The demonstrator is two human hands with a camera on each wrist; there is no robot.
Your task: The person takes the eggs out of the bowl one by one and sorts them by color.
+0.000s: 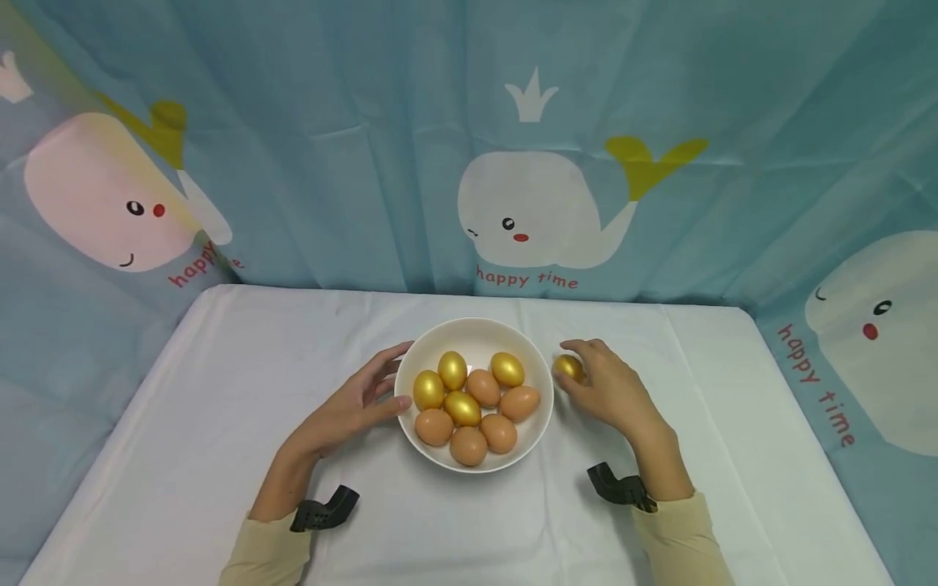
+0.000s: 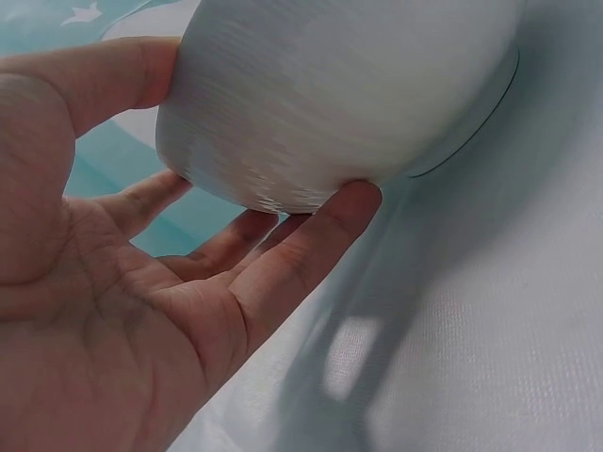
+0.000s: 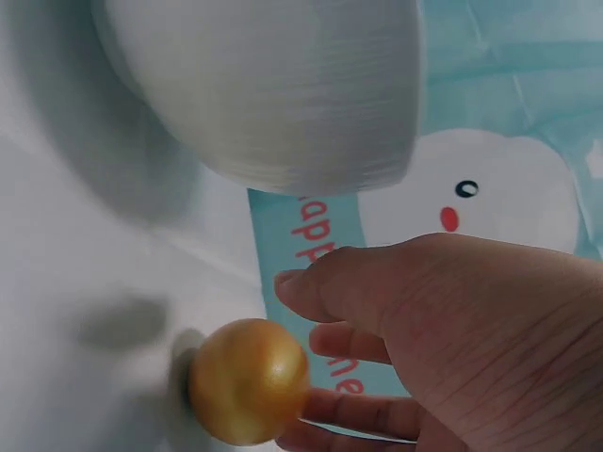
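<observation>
A white bowl [image 1: 475, 332] holds several golden eggs [image 1: 507, 369] and several brown eggs [image 1: 468, 446]. At its left side, my left hand [image 1: 355, 407] rests thumb and fingertips against the outside, the thumb close to the rim. The left wrist view shows the spread fingers touching the curved wall of the bowl [image 2: 330, 104]. Right of the bowl, one more golden egg [image 3: 250, 381] lies on the white cloth. My right hand [image 1: 607, 387] reaches around this egg with loosely bent fingers; in the right wrist view the thumb stands apart from it and some fingertips are right at its far side.
A white cloth [image 1: 293, 342] covers the table under the bowl. Behind and on both sides hangs a blue curtain [image 1: 330, 203] printed with whales. Black wrist mounts [image 1: 326, 509] sit at both sleeve cuffs.
</observation>
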